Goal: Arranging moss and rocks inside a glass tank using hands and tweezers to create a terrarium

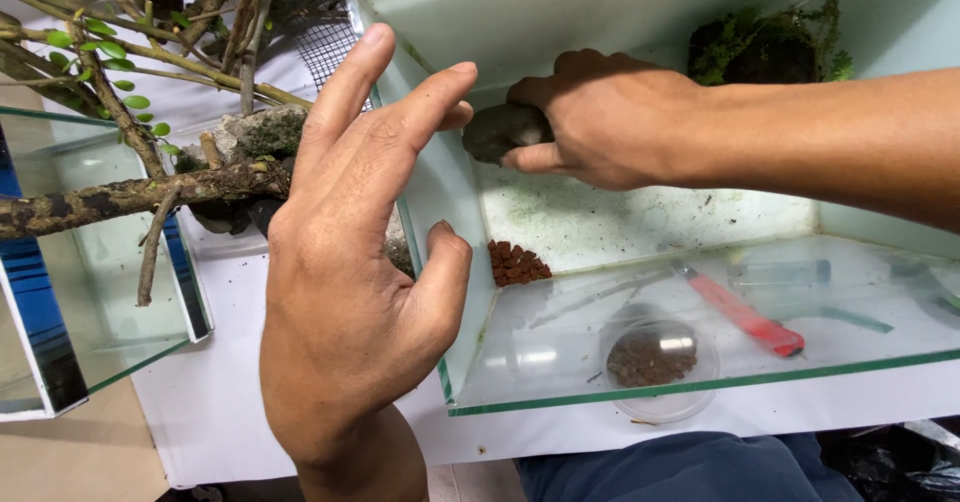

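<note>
We see our left hand (350, 262) and right hand (600, 117) bare, with no gloves, rings or watch. Our right forearm (830, 132) is bare too, no sleeve reaching it. At the bottom edge, our leg (680, 467) wears dark blue cloth.

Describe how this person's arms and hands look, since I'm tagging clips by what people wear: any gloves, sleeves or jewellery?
Both hands are bare: no gloves show. The left hand has no ring on the fingers in view, and its wrist carries no watch or band. The right hand is likewise bare, and the right forearm is uncovered to the picture's edge, so no sleeve shows. Nails are short and unpainted.
</note>
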